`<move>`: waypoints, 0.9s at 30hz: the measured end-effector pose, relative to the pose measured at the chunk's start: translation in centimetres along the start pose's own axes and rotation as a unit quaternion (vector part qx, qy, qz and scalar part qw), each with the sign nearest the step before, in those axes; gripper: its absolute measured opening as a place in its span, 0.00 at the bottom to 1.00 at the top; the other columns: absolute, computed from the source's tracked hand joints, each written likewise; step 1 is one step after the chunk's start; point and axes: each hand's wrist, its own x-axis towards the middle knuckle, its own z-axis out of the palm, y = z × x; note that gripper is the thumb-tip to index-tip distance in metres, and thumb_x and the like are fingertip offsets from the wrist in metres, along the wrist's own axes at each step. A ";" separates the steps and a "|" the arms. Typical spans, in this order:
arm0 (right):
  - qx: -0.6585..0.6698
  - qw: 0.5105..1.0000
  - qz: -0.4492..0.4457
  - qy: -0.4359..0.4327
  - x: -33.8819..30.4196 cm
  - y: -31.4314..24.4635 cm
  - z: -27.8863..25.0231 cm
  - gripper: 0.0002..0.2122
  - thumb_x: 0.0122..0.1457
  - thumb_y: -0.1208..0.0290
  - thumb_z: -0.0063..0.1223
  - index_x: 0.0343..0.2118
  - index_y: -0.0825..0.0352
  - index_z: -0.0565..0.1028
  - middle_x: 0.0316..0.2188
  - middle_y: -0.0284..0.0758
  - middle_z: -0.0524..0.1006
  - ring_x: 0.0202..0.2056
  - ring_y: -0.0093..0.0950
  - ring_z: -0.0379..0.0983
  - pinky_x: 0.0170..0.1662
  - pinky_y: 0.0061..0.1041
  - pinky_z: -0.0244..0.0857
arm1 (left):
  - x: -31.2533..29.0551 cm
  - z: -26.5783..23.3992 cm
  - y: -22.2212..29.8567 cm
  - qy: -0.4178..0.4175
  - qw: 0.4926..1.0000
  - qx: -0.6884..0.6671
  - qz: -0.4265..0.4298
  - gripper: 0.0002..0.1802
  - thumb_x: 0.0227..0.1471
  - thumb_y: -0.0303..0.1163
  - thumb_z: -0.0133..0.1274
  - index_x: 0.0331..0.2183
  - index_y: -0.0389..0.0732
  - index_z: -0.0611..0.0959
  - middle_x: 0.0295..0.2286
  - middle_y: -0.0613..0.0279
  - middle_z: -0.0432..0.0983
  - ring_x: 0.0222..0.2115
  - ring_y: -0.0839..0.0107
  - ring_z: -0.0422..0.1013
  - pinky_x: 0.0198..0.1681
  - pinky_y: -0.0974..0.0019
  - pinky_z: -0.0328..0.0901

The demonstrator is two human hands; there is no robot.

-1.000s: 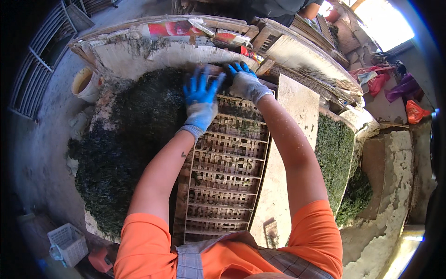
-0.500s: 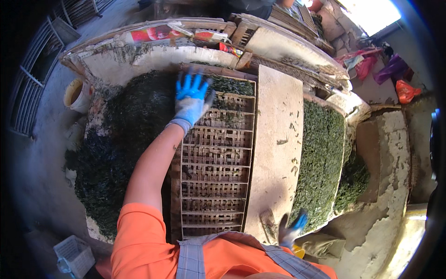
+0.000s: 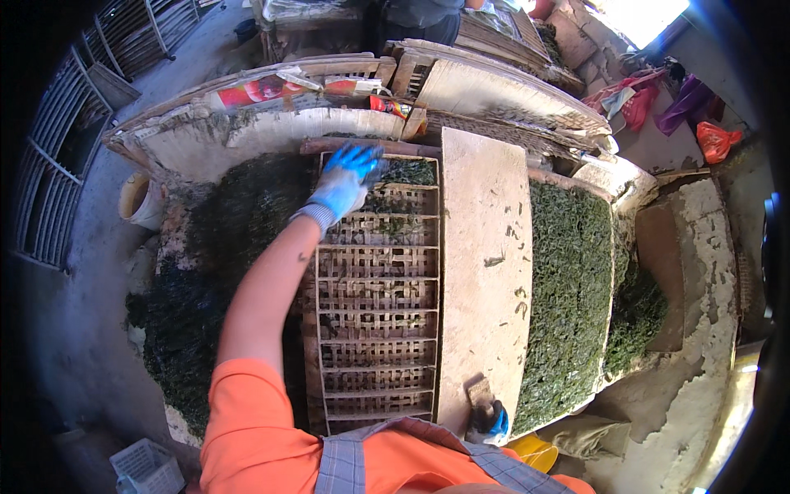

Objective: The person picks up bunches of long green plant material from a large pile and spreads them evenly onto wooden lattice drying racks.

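My left hand (image 3: pixel 341 185), in a blue and grey glove, lies stretched over the far end of a divided wooden frame (image 3: pixel 439 263), its fingers somewhat blurred. Dark green seaweed (image 3: pixel 407 171) covers the frame's far compartment beside my fingertips. Beneath the other compartments shows a woven slatted mat (image 3: pixel 378 292), with scraps of seaweed on it. Low on the pale board (image 3: pixel 485 247), my right hand (image 3: pixel 491 424), gloved too, is closed round the near end of a small wooden block (image 3: pixel 479 390); its fingers are partly hidden.
A dark seaweed heap (image 3: pixel 222 247) spreads left of the frame. Right of the board lies a flat seaweed layer (image 3: pixel 568 288). A bucket (image 3: pixel 141 202) and a white plastic basket (image 3: pixel 148 468) stand at the left. Beyond the wooden barrier (image 3: pixel 502 86) stands another person (image 3: pixel 424 20).
My left hand has moved right, from the heap's edge onto the frame's far compartment. My right hand, spread open beside the board before, has come left and closed on the wooden block.
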 end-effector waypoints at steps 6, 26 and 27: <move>0.006 0.985 0.118 -0.127 3.7 -2.1 -1.5 0.14 0.48 0.69 0.65 0.36 0.68 0.78 0.29 0.42 0.79 0.31 0.44 0.75 0.37 0.38 0.70 | -4.7 -1.6 0.0 0.118 0.988 -0.012 -0.101 0.19 0.49 0.35 0.54 0.46 0.50 0.80 0.49 0.66 0.72 0.55 0.66 0.63 0.63 0.51 0.47; 0.472 0.765 -0.325 -0.293 42.1 -31.2 20.0 0.13 0.47 0.80 0.59 0.38 0.66 0.79 0.35 0.40 0.79 0.39 0.34 0.76 0.44 0.33 0.70 | -6.6 -1.4 1.8 0.301 0.899 0.024 -0.316 0.11 0.53 0.32 0.53 0.40 0.45 0.81 0.43 0.58 0.74 0.47 0.57 0.68 0.50 0.54 0.63; 0.532 0.763 -0.306 -0.204 42.4 -32.1 19.1 0.14 0.50 0.83 0.57 0.41 0.68 0.77 0.36 0.37 0.80 0.39 0.26 0.75 0.45 0.26 0.69 | -6.4 -1.8 1.7 0.288 0.911 -0.018 -0.295 0.11 0.52 0.33 0.54 0.39 0.45 0.82 0.41 0.57 0.75 0.44 0.57 0.70 0.48 0.53 0.64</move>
